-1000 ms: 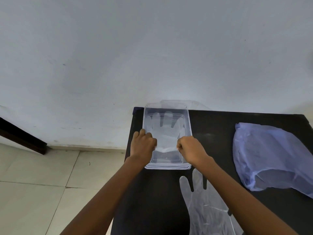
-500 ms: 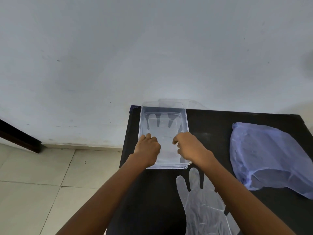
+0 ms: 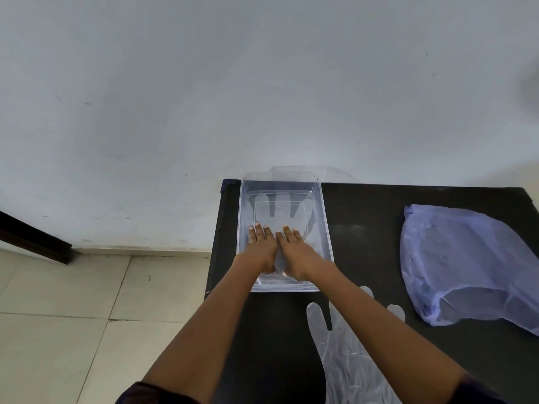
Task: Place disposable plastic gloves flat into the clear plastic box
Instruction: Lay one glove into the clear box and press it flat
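Moved down into the clear plastic box (image 3: 326, 228) since a moment ago: both hands, curled into fists at the box rim before, now spread flat side by side on the bottom. Sits on the black counter (image 3: 379, 217), that box, at the far left corner close to the white wall (image 3: 262, 83). Holds one see-through glove (image 3: 280, 207), lying flat with its fingers pointing to the far end. Left hand (image 3: 261, 247) pressing down on the wrist end of that glove, fingers straight. Right hand (image 3: 294, 253) just beside it, also flat, fingers straight, pressing the same glove. Nothing pinched by either hand. Lies on the counter in front of the box, a second glove (image 3: 344, 363), partly hidden under the right arm, not yet put in. Off to the right, well apart from the box, a purple plastic bag (image 3: 466, 266), crumpled and lying on its side; cannot tell what is inside. Could go wrong from here: thin plastic likes to stick to skin, so lifting the hands fast may pull the glove up and crease it. Could also slide toward the counter edge, such a light box, if pushed sideways. May drag the second glove along too, that right arm resting over it.
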